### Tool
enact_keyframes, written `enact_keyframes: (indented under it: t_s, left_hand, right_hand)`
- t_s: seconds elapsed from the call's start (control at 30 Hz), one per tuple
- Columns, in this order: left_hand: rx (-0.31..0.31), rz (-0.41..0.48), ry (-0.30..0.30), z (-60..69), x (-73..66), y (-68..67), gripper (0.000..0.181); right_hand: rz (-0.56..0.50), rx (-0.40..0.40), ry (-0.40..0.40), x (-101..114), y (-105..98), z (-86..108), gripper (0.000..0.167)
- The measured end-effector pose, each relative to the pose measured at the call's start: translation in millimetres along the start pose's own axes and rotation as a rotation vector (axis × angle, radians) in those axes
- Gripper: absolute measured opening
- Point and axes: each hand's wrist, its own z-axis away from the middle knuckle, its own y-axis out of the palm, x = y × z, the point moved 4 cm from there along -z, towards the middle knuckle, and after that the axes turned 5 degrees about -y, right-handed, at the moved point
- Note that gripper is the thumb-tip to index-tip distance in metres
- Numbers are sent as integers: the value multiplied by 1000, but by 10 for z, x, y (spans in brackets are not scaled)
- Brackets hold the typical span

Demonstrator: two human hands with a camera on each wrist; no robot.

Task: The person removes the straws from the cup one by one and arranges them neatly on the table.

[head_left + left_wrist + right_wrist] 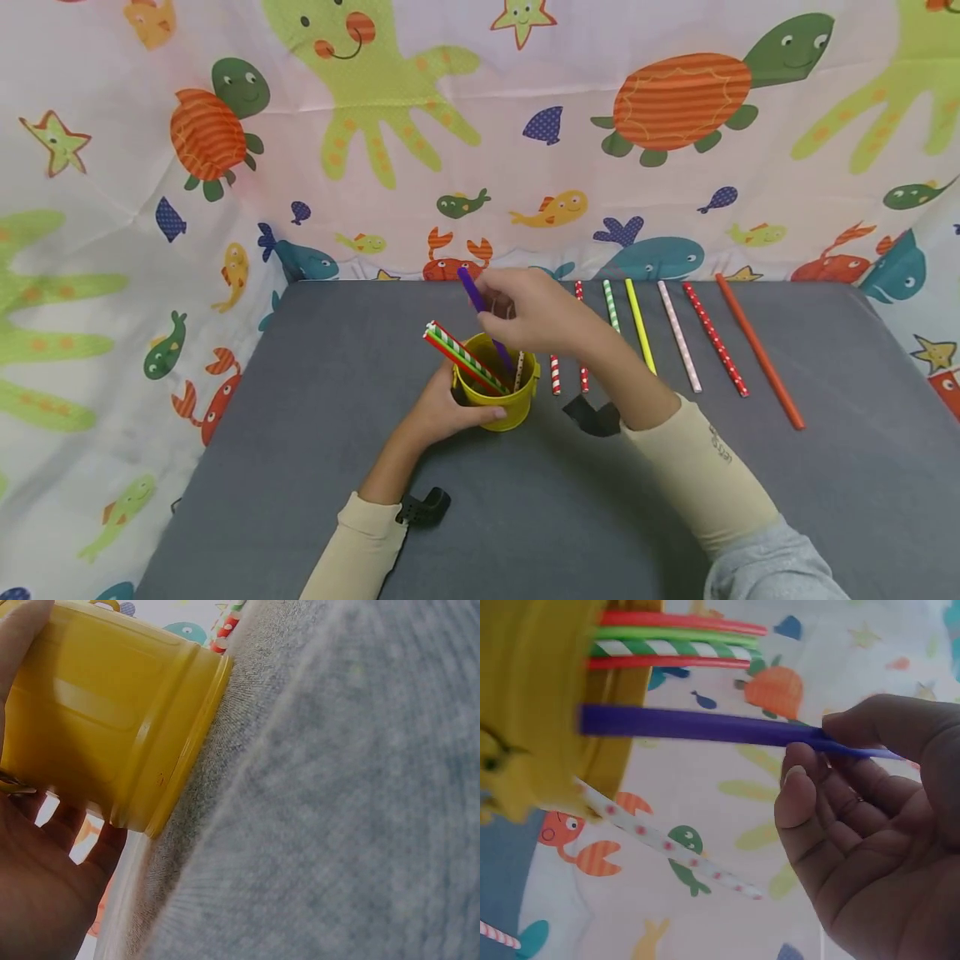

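Note:
A small yellow bucket (501, 417) stands on the table, and my left hand (444, 412) grips its side, thumb at the front. The left wrist view shows fingers (105, 851) curled round the bucket wall. My right hand (536, 310) pinches a purple straw (697, 724) between thumb and fingers, its lower end inside the bucket. Red, green and green-white striped straws (667, 649) lean together out of the bucket on the left. A white straw with pinkish dots (667, 846) also pokes out, apart from them.
To the right of the bucket several straws lie in a row, among them a yellow straw (640, 325), a pink dotted straw (679, 337), a red dotted straw (715, 338) and a long orange-red straw (759, 352). A patterned sea-animal cloth (465, 108) hangs behind the grey table (330, 400).

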Motion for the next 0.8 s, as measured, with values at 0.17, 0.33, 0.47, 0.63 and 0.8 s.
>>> enact_keyframes:
  t_s: [0.17, 0.33, 0.47, 0.63, 0.8]
  left_hand:
    - [14, 17, 1, 4, -16, 17, 84]
    - [4, 21, -8, 7, -19, 8, 86]
    - [-7, 19, -18, 13, -13, 7, 89]
    - [3, 35, 5, 13, -16, 16, 87]
    - [-3, 32, 25, 13, -21, 8, 86]
  right_hand:
    - [-16, 5, 78, -88, 120, 260, 8]
    - [-4, 60, 124, -174, 262, 375, 10]
    - [-12, 85, 95, -206, 343, 407, 10]
    - [-25, 4, 60, -200, 335, 458, 10]
    - [-140, -172, 40, -126, 212, 550, 17]
